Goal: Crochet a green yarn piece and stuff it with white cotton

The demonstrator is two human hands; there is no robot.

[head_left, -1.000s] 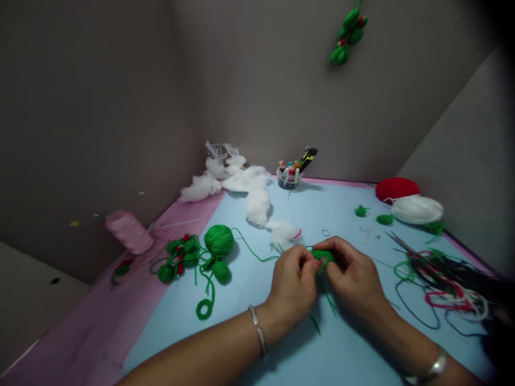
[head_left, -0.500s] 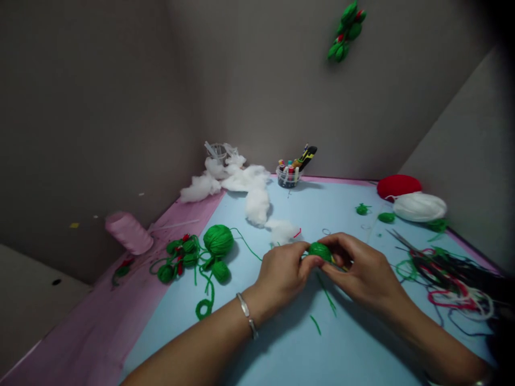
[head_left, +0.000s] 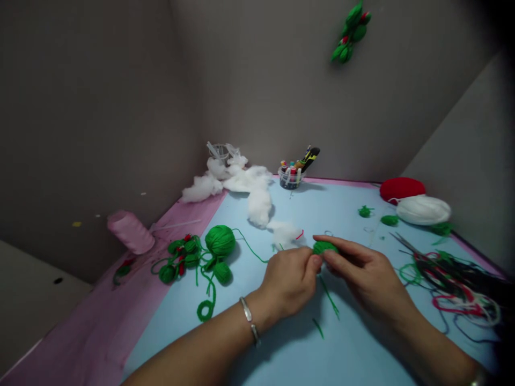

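Observation:
Between my two hands is a small rounded green yarn piece (head_left: 325, 247), which looks crocheted. My left hand (head_left: 290, 280) is closed, thumb and curled forefinger pinching its left side. My right hand (head_left: 368, 274) grips it from the right, the forefinger stretched along the top and the thumb against the front. Loose green tails (head_left: 330, 300) hang below the piece. A strand runs from behind my left hand to a green yarn ball (head_left: 220, 241). Anything else inside my right fingers is hidden.
Green and red yarn pieces (head_left: 183, 257) lie left, near a pink thread cone (head_left: 131, 232). White stuffing (head_left: 257, 201) and a pen tub (head_left: 290, 178) stand behind. At right are scissors (head_left: 406, 244), tangled yarn (head_left: 462, 300), a red skein (head_left: 402, 189) and a white skein (head_left: 423, 209).
My right forefinger has straightened over the green piece, and my left fingers have curled tighter. A yellow bit seen in my right hand earlier is now out of sight. The view has shifted slightly.

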